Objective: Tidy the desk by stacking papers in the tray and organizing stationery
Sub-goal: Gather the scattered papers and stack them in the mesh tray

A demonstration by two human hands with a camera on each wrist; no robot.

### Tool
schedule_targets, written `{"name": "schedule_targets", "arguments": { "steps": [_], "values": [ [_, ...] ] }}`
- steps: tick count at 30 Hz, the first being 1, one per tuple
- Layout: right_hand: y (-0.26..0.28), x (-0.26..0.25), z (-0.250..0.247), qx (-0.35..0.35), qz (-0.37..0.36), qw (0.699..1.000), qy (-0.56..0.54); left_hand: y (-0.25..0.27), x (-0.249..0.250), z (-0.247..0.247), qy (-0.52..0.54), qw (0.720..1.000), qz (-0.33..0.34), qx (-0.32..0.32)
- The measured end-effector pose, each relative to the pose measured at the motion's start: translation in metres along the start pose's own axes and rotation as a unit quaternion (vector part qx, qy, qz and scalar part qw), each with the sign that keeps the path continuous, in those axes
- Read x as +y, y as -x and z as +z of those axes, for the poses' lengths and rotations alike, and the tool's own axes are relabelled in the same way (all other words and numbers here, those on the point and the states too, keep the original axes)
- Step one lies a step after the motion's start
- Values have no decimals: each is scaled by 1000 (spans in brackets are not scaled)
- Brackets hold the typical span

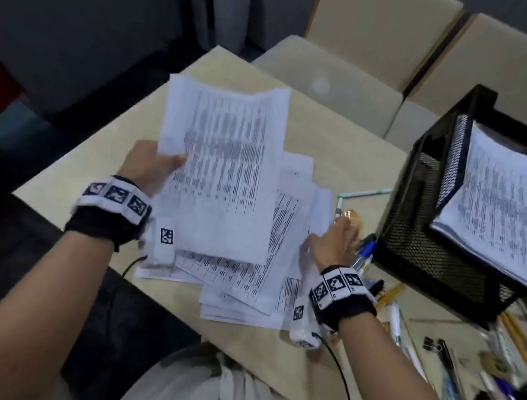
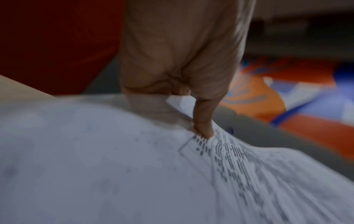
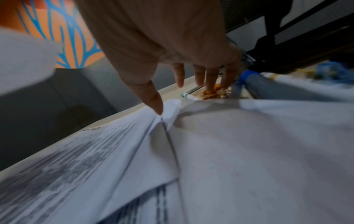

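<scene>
A: Head view, hands? 
B: My left hand pinches printed white sheets above the beige desk; right hand on the loose paper pile, beside the black mesh tray.
A: Left wrist? 
B: Thumb clamps sheets.
A: Right wrist? 
B: Fingers straight, grasping nothing.

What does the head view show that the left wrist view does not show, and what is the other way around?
Only the head view shows the right hand at the edge of the paper pile, the black mesh tray already holding papers, and the loose pens beside it. Only the left wrist view shows up close the thumb pressing on the printed page, with orange and blue shapes behind. Both show the left hand gripping the lifted sheets.
</scene>
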State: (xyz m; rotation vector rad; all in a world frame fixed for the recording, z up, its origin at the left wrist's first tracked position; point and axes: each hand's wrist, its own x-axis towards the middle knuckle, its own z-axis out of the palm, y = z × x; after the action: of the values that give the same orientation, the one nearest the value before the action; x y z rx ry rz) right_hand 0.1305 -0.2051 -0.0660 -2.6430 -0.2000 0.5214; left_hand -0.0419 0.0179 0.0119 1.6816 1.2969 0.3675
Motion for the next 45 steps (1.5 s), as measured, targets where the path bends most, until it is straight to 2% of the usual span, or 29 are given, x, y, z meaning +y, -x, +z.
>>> {"name": "schedule_targets", "arguments": {
  "steps": [1, 3, 5, 7, 9, 12, 15, 18, 20, 21, 23, 24, 26, 28, 31, 34, 36, 38, 41, 43, 45],
  "values": [
    [-1, 5, -1, -11, -1, 999, -32, 1, -14, 15, -65, 997, -37, -34],
    [0, 11, -3, -30, -12, 997, -75, 2, -39, 42, -181, 977, -70, -84],
    [3, 14, -3, -50, -19, 996, -77, 9, -52, 68, -243, 965, -67, -71],
    [6, 10, -4, -59, -32, 996, -65, 19, -53, 89, -185, 979, -72, -52],
    [12, 3, -11, -35, -62, 997, -39, 22, -51, 100, -116, 987, -98, -59],
    [15, -11, -35, 62, -135, 989, -22, 14, -53, 94, -115, 985, -118, -58],
    [16, -32, -76, 208, -215, 951, -84, 5, -60, 71, -128, 983, -133, -14],
    [21, -60, -120, 343, -272, 873, -215, -3, -70, 52, -206, 965, -163, 9],
    [20, -73, -137, 386, -270, 834, -286, -5, -72, 46, -287, 940, -185, 6],
    [19, -79, -140, 387, -262, 827, -312, -5, -70, 46, -304, 934, -187, 7],
    [14, -86, -134, 362, -241, 830, -350, -4, -68, 49, -295, 939, -175, -4],
    [9, -87, -125, 338, -229, 842, -352, -6, -68, 51, -264, 951, -160, -14],
    [3, -86, -97, 255, -198, 894, -310, -7, -67, 57, -167, 979, -113, -44],
    [-2, -78, -61, 143, -162, 946, -240, -6, -64, 57, -37, 991, -114, -59],
    [-7, -58, -10, -18, -124, 982, -142, -3, -55, 48, 135, 966, -194, -108],
    [-2, -49, 17, -106, -99, 989, -19, 0, -58, 44, 177, 945, -226, -156],
    [7, -52, 27, -125, -111, 986, -12, 1, -60, 52, 66, 956, -222, -180],
    [14, -58, 31, -151, -105, 980, -81, 5, -59, 63, -49, 969, -198, -142],
    [17, -60, 21, -172, -76, 967, -170, 14, -48, 79, -47, 982, -151, -99],
    [19, -63, 4, -132, -100, 971, -173, 16, -37, 82, -43, 994, -83, -62],
    [21, -75, -23, -36, -157, 961, -223, 17, -12, 73, -7, 1000, 25, 4]
  ]
}}
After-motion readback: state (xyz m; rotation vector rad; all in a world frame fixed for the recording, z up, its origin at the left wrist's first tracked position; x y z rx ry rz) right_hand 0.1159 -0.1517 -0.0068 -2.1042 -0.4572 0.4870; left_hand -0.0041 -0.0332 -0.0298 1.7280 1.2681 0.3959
